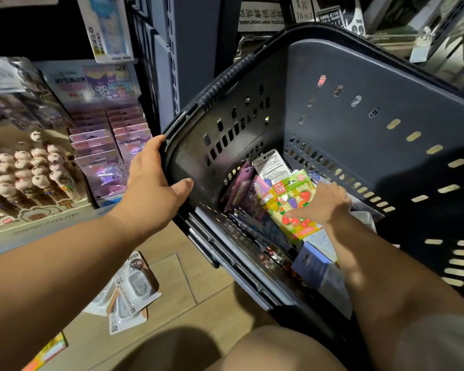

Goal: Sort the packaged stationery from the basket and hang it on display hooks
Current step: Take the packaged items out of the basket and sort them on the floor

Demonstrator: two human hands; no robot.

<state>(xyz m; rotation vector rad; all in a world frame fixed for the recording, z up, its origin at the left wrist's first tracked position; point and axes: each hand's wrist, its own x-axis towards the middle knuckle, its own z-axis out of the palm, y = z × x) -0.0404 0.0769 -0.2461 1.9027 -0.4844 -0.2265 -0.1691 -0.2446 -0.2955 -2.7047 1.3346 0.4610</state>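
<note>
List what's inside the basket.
Inside the basket: a fruit eraser pack on top, gripped by the right hand, pink packs, a white pack and a blue box. Whatever lies beneath the pile is covered.

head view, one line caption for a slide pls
Left hand holds the rim of the tilted basket while the right hand grips a fruit eraser pack inside.
</note>
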